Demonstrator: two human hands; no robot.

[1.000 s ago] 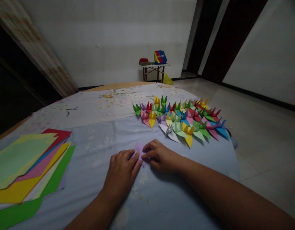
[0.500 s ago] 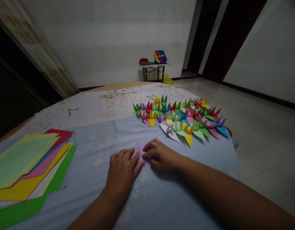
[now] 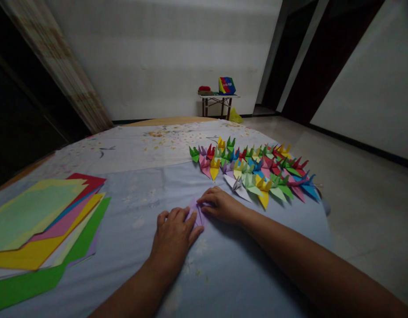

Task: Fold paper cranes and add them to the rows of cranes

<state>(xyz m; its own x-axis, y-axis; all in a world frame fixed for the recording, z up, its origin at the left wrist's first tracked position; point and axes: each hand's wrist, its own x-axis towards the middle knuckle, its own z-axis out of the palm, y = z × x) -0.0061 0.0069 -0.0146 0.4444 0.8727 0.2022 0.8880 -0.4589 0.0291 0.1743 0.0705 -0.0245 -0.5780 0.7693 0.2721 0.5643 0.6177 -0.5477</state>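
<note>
Cloth (image 3: 233,282), pale blue with a faint flower print, covers the nearest part of the table, and the two forearms cross it. The left hand (image 3: 175,229) rests slightly closer to the body than the right, palm down, thumb set apart from the forefinger and the other fingers loosely bent side by side. Between the hands, flat on the cloth and partly covered by them, is a small folded lilac paper (image 3: 199,216). Its longer visible line runs away from the body, the far end leaning a little leftward, so the left hand meets it along one side and the right hand (image 3: 222,205) along the other; neither is clearly nearer, since both reach it. The paper lies to the right of the left fingers and partly under them, the thumb by its near end. It lies to the left of the right fingers, which are curled with their tips at its right side; whether they pinch a fold or merely press, one cannot tell. Well to the left spreads a stack of coloured sheets (image 3: 38,207). Beyond the right hand stands a silver-white paper crane (image 3: 237,185), at the front of a crowd of paper cranes (image 3: 250,179). Farther off come a whitish floral cloth (image 3: 171,143) and, by the wall, a small table bearing a bright bag (image 3: 227,86).
</note>
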